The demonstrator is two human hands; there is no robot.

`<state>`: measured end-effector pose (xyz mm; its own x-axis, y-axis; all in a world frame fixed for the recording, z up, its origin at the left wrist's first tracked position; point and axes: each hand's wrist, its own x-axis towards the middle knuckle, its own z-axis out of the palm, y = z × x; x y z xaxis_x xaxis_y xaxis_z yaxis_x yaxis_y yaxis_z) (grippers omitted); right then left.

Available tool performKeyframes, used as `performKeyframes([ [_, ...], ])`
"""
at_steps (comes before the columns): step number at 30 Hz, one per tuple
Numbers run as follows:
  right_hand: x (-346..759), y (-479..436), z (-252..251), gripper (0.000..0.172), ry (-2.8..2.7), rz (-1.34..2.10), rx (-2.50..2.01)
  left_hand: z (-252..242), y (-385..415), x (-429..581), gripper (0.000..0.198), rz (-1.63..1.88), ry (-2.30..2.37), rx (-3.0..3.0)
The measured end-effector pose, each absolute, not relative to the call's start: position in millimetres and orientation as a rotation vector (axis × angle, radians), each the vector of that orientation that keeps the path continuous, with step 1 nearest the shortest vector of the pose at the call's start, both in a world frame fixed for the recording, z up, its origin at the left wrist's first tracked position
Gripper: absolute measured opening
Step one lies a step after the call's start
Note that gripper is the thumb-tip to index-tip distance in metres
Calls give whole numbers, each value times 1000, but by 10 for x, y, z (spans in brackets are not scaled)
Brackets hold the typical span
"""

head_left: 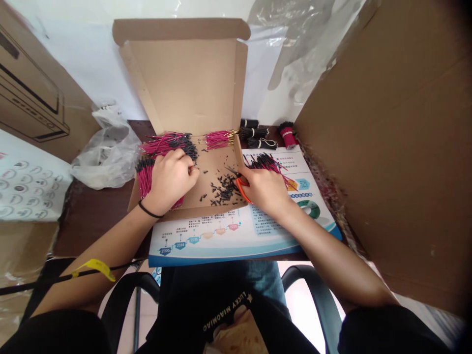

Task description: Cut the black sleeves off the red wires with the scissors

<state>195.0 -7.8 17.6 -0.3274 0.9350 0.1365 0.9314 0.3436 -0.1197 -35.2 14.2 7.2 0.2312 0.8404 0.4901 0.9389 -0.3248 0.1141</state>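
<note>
My right hand grips a pair of scissors with orange handles, the blades pointing left over the open cardboard box. Curled closed, my left hand is above the left part of the box; anything between its fingers is hidden. Beneath and behind it lie heaps of pink-red wires with black ends. A smaller row of pink-red wires with brass-coloured tips is at the box's back. Small black cut pieces are scattered near the scissors. More black-ended wires lie beyond my right hand.
Tied black bundles and a tied pink-red bundle lie behind. The box's lid stands raised. A printed sheet lies under the box. A plastic bag is at left; a large cardboard panel walls the right.
</note>
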Motion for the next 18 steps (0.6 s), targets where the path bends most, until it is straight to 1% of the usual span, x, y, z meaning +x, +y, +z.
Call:
performKeyframes([
  [3,1949,-88,178,26,-2417,18,-1707,123,106,-275,9,-1021,-1648,-2377],
  [5,1949,-96,191,27,-2398,0,-1702,122,57,-194,9,-1361,-1637,-2536],
  [8,1957,-98,218,28,-2344,-30,-1667,50,-24,-69,15,-1926,-1643,-2905],
  [10,1969,-91,230,31,-2292,-17,-1642,-24,-53,-11,19,-2149,-1636,-3101],
  [14,1983,-71,232,33,-2218,154,-1533,-150,-21,8,21,-2456,-1726,-3131],
  [16,1978,-73,232,34,-2219,285,-1464,-184,8,-10,18,-2511,-1778,-3127],
  [18,1964,-84,233,35,-2232,369,-1422,-199,21,-26,16,-2480,-1814,-3149],
])
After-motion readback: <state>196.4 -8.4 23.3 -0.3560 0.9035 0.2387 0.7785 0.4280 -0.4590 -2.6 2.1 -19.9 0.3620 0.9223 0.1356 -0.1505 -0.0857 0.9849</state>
